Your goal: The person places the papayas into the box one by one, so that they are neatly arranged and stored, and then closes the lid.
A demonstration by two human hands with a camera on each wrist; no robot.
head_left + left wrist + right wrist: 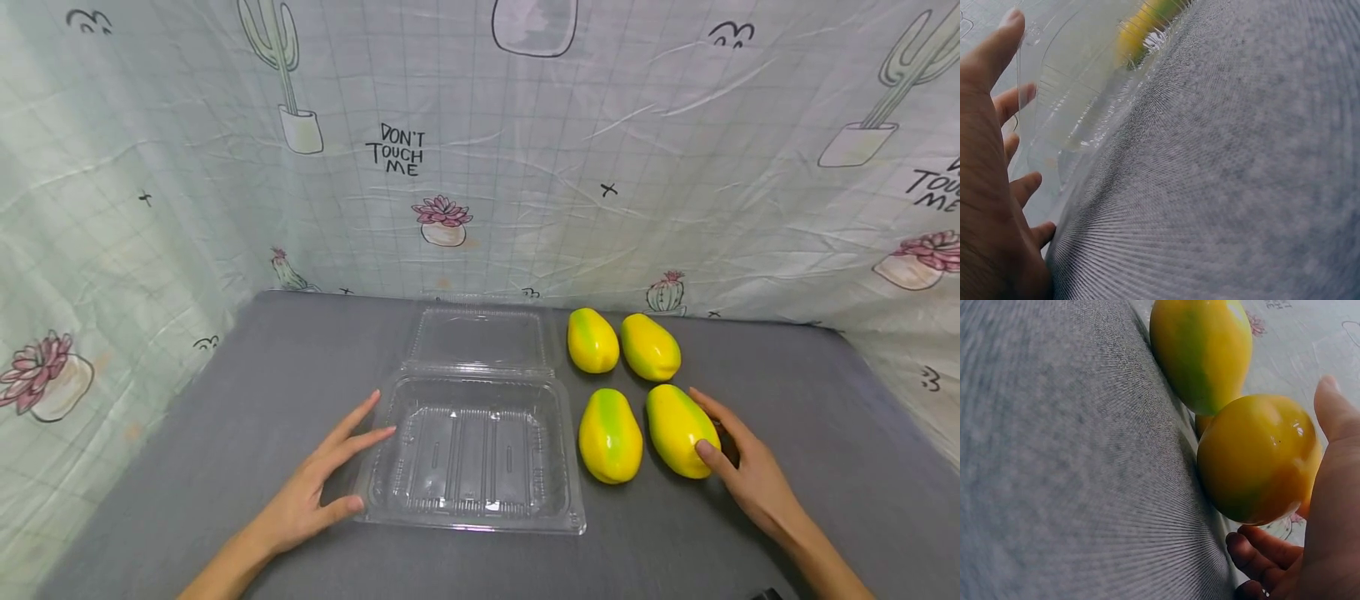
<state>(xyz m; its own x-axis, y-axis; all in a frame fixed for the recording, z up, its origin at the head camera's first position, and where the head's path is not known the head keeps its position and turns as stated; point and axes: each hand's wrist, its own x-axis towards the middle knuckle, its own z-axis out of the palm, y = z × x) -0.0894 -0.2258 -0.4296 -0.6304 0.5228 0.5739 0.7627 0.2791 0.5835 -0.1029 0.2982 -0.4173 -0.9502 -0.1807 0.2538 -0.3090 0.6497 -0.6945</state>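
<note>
My left hand (303, 500), fingers spread, is at the left side of a clear plastic clamshell container (468, 527). Its fingertips reach the container's rim; whether they press on it is hard to tell. The container lies unfolded, its lid (480, 337) flat behind the base, with nothing inside. On the right, my right hand (750, 475) is around the right side of a yellow-green papaya-like fruit (681, 429). In the right wrist view the thumb (1334, 409) is extended beside this fruit (1257, 456), with other fingers low on its far side. The fruit rests on the table.
Another papaya-like fruit (611, 437) lies between the container and the right hand's fruit. Two more, a left one (592, 342) and a right one (651, 347), lie behind. A patterned curtain (525, 167) borders the grey table (300, 358). A dark object (768, 594) shows at the bottom edge.
</note>
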